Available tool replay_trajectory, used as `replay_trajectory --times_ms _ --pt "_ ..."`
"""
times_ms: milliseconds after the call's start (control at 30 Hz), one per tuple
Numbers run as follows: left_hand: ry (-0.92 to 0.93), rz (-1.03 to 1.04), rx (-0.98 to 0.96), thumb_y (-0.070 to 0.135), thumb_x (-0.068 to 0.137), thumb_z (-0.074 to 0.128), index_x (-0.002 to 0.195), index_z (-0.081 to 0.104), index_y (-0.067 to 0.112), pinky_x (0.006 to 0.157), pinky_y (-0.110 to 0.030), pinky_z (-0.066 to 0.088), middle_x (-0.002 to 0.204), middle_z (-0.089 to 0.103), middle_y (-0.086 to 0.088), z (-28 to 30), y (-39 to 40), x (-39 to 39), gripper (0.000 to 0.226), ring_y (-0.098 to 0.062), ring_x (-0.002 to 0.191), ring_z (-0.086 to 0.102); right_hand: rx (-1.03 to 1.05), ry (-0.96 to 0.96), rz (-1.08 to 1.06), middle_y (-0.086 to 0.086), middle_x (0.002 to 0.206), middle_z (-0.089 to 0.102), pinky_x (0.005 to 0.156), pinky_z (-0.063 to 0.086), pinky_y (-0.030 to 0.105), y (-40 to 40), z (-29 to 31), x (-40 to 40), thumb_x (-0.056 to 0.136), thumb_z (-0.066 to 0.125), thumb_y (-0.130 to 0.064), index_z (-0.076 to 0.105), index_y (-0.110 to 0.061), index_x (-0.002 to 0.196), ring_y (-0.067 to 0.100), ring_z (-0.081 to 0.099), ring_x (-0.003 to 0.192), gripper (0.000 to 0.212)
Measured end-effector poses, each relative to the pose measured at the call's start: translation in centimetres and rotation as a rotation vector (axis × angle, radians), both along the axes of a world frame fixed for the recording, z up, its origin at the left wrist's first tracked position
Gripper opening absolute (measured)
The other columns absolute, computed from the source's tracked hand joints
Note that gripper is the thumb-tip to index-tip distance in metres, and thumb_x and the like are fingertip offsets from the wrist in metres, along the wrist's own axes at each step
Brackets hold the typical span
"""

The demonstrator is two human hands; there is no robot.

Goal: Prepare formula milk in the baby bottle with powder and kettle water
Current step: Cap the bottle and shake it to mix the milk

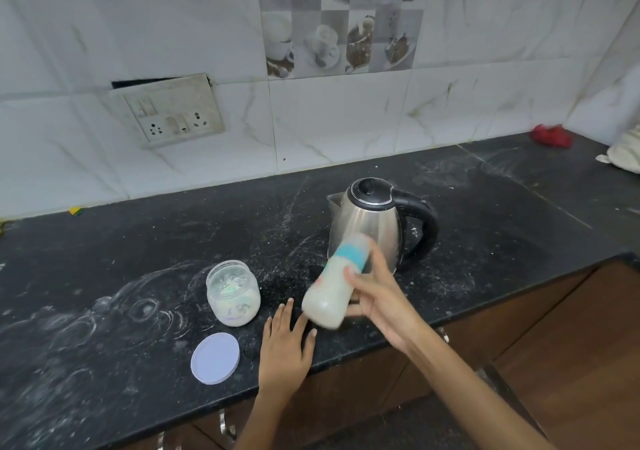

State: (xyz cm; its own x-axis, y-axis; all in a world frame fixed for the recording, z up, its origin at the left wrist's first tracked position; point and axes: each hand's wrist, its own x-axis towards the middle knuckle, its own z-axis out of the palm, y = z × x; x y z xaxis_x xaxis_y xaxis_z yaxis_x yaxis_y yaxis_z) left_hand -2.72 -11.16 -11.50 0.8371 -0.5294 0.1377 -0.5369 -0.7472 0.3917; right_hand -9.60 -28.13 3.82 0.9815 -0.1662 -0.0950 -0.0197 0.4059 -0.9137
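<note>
Bottle (334, 285) tilted, blurred, milky, gripped by right hand (375, 297); left hand (284, 345) flat, fingers spread on counter (485, 242). Shake firmly, cap tight.

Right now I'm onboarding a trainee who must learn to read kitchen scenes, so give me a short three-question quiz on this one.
1. True or false: the powder jar has its lid screwed on.
2. Which hand holds the baby bottle? A) left hand B) right hand C) neither
3. Fill in: the kettle stands on the black ____ with its own lid shut.

Key:
1. False; the lid lies flat on the countertop, in front of the open jar.
2. B; the right hand grips the tilted, milk-filled bottle, blurred as if shaken, while the left hand rests flat on the counter.
3. countertop.
</note>
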Motion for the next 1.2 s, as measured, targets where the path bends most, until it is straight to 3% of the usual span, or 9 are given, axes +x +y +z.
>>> replay_trajectory --times_ms 67,233,367,533,667,733,867,967,1200 --pt "-0.025 -0.008 -0.028 0.041 0.089 0.037 0.136 0.036 0.024 0.103 -0.051 0.039 0.141 0.05 -0.013 0.0 0.0 -0.1 0.05 -0.032 0.129 0.047 -0.11 0.0 0.13 0.018 0.121 0.065 0.072 0.061 0.049 0.2 0.1 -0.6 0.086 0.069 -0.013 0.031 -0.044 0.141 0.034 0.067 0.106 0.073" --pt "-0.036 0.027 0.016 0.048 0.095 0.024 0.137 0.046 0.029 0.112 -0.045 0.027 0.151 0.038 -0.008 -0.4 0.0 0.1 0.051 -0.028 0.139 0.034 0.093 -0.037 -0.175 0.019 0.137 0.053 0.08 0.057 0.058 -0.3 -0.1 0.3 0.087 0.065 -0.02 0.034 -0.034 0.14 0.037 0.065 0.112 0.063" --pt "-0.029 -0.016 -0.04 0.037 0.084 0.039 0.138 0.028 0.028 0.104 -0.048 0.039 0.139 0.052 -0.014 0.1 0.1 -0.1 0.056 -0.033 0.126 0.051 -0.191 0.029 0.131 0.015 0.126 0.062 0.072 0.06 0.05 0.5 -0.8 -0.9 0.083 0.072 -0.015 0.029 -0.044 0.144 0.032 0.068 0.107 0.08" --pt "-0.026 0.029 0.021 0.049 0.095 0.024 0.138 0.045 0.03 0.112 -0.044 0.025 0.153 0.034 -0.007 -0.5 -0.1 0.1 0.052 -0.027 0.141 0.031 0.098 -0.014 -0.254 0.016 0.135 0.056 0.08 0.057 0.057 -0.5 -0.4 0.2 0.092 0.062 -0.017 0.035 -0.034 0.14 0.033 0.068 0.108 0.058" --pt "-0.019 0.002 -0.053 0.042 0.091 0.035 0.139 0.031 0.03 0.106 -0.051 0.035 0.145 0.045 -0.012 0.0 0.0 -0.2 0.05 -0.033 0.133 0.043 -0.13 0.016 0.059 0.015 0.123 0.065 0.08 0.057 0.058 -0.1 -0.4 -0.5 0.084 0.071 -0.016 0.034 -0.047 0.138 0.033 0.067 0.108 0.073" --pt "-0.029 0.016 -0.072 0.042 0.09 0.035 0.139 0.026 0.032 0.106 -0.052 0.035 0.144 0.046 -0.013 0.0 0.0 -0.1 0.05 -0.033 0.132 0.044 0.005 -0.054 0.115 0.014 0.121 0.066 0.086 0.054 0.057 -0.1 -0.2 -0.7 0.077 0.079 -0.02 0.039 -0.048 0.136 0.034 0.065 0.111 0.077" --pt "-0.025 0.023 0.006 0.049 0.095 0.022 0.14 0.043 0.025 0.113 -0.045 0.024 0.151 0.036 -0.009 0.0 -0.1 -0.1 0.055 -0.029 0.14 0.031 0.425 -0.172 0.183 0.026 0.126 0.055 0.086 0.056 0.053 -0.3 0.3 -0.1 0.068 0.087 -0.02 0.05 -0.03 0.136 0.04 0.064 0.106 0.078" --pt "-0.03 0.024 0.019 0.049 0.095 0.021 0.141 0.043 0.025 0.113 -0.045 0.023 0.152 0.034 -0.009 0.0 -0.1 -0.1 0.056 -0.029 0.142 0.029 0.502 -0.223 0.287 0.028 0.125 0.055 0.084 0.055 0.051 -0.3 1.0 0.0 0.073 0.083 -0.014 0.049 -0.024 0.137 0.042 0.064 0.105 0.073" --pt "-0.006 0.022 0.003 0.046 0.094 0.025 0.139 0.046 0.02 0.11 -0.049 0.028 0.148 0.04 -0.012 0.3 -0.1 -0.1 0.056 -0.033 0.137 0.036 0.506 -0.276 0.373 0.027 0.125 0.052 0.085 0.054 0.051 0.1 1.8 0.6 0.07 0.084 -0.012 0.023 -0.021 0.145 0.039 0.064 0.108 0.097"
